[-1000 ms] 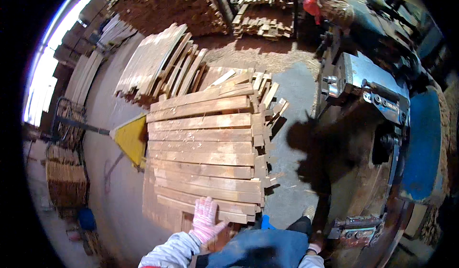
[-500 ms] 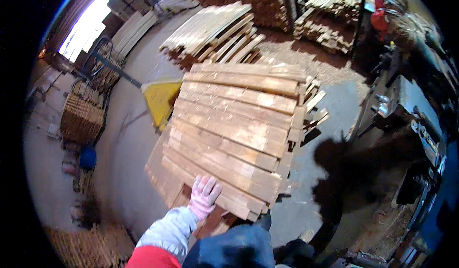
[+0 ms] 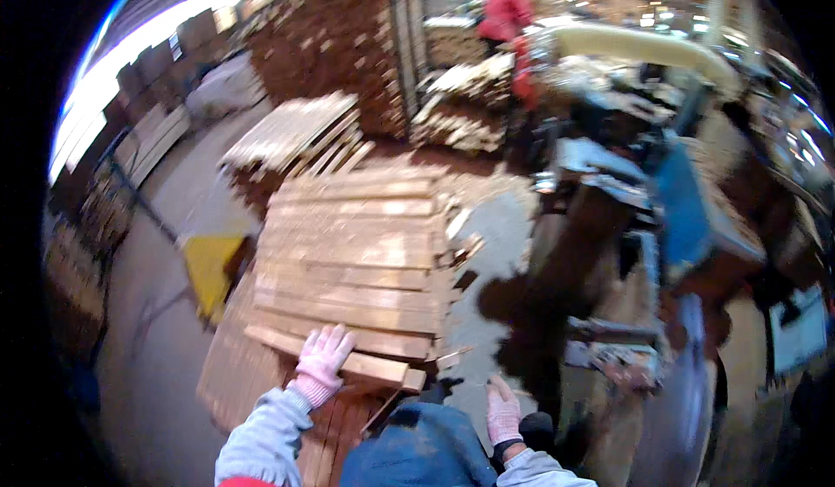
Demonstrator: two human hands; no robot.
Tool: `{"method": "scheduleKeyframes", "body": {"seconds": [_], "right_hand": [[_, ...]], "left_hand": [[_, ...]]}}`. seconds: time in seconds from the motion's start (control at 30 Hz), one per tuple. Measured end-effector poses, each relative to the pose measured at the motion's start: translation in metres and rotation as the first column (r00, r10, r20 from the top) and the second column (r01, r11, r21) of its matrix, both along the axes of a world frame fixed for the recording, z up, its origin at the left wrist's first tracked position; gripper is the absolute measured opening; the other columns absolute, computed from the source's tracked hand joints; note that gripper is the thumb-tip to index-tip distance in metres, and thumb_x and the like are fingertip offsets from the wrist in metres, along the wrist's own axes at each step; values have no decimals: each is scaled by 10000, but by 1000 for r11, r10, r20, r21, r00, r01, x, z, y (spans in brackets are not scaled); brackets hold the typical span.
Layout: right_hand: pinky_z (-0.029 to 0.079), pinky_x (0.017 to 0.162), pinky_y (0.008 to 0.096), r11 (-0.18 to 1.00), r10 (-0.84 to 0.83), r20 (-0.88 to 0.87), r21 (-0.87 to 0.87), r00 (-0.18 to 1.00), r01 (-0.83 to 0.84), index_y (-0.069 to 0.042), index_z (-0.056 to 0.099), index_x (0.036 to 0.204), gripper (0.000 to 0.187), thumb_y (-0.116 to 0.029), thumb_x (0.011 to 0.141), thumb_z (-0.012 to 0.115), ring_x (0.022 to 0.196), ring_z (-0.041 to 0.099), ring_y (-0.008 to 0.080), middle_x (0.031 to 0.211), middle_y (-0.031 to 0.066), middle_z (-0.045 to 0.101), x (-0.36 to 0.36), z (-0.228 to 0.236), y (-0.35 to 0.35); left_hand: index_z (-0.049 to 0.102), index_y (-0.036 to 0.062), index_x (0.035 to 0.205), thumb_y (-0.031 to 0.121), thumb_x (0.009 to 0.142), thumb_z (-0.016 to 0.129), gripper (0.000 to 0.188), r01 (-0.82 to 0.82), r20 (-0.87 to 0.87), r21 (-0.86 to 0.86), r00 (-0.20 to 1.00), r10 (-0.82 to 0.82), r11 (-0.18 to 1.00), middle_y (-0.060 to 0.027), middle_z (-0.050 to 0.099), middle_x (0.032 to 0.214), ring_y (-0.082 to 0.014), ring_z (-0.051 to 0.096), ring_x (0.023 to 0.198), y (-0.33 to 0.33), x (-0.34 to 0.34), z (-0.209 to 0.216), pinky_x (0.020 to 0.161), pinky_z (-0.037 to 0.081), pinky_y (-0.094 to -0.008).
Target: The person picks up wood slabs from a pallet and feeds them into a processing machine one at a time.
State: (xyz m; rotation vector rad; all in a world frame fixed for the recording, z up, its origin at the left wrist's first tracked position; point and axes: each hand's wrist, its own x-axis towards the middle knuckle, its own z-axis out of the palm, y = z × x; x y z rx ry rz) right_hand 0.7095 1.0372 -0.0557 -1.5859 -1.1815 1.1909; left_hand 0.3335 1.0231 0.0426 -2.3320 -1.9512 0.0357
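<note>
From afar I see a yellow triangular pallet jack (image 3: pixel 211 270) at left, a cream curved duct (image 3: pixel 648 46) upper right, and a red-clad person (image 3: pixel 506 10) farther back.

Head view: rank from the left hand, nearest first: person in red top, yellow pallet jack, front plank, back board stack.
From the left hand:
1. Front plank: at the hand, on the near edge of the front stack.
2. Yellow pallet jack: ahead, to the left.
3. Back board stack: beyond the front stack.
4. Person in red top: far background, right of centre.
</note>
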Motion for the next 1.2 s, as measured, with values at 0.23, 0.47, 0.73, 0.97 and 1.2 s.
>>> {"method": "scheduleKeyframes", "body": {"seconds": [0.23, 0.47, 0.73, 0.97, 1.2], "right_hand": [[510, 928, 458, 600, -148, 778, 562, 611, -569, -143, 495, 1419, 793, -470, 748, 765, 1084, 614, 378, 1331, 256, 516, 16, 268, -23], [537, 905, 431, 903, -153, 706, 384, 691, -192, -164, 407, 1518, 902, -314, 730, 819, 1031, 668, 356, 1138, 185, 674, 115, 259, -153], [466, 866, 506, 921, -189, 924, 49, 332, 387, 22, 514, 1383, 795, -229, 679, 786, 973, 587, 422, 1024, 231, 644, 196, 249, -386], [440, 896, 532, 818, -175, 927, -50, 333, 572, 28, 498, 1412, 846, -74, 603, 727, 1030, 557, 450, 1150, 250, 617, 225, 235, -378], [337, 1096, 505, 827, -508, 802, 352, 314, 439, 57, 394, 1464, 677, -178, 873, 627, 1252, 463, 473, 1391, 269, 508, 259, 212, -183]], "left_hand": [[551, 167, 1236, 217, 894, 578, 347, 447, -155, 127, 891, -427, 886, -74, 663, 981, -268, 655, 944, 34, 125, 148, 842, 486, -424], [549, 77, 1283, 188, 822, 608, 478, 898, -188, 288, 393, -900, 331, -87, 628, 1074, -285, 610, 1067, 10, 319, 197, 1055, 410, -520], [552, 108, 1341, 253, 656, 816, 748, 779, 252, 530, 233, -939, 336, -130, 559, 1338, -351, 508, 1279, 51, 357, 152, 1132, 360, -543], [569, 71, 1317, 176, 703, 737, 645, 397, 230, 312, 850, -474, 863, -168, 626, 1235, -401, 558, 1191, 178, 145, 82, 1046, 426, -519], [481, 32, 1407, 417, 725, 771, 836, -156, 150, 18, 977, 152, 988, -223, 578, 1275, -420, 496, 1241, 76, -21, 28, 1097, 357, -510]]}}
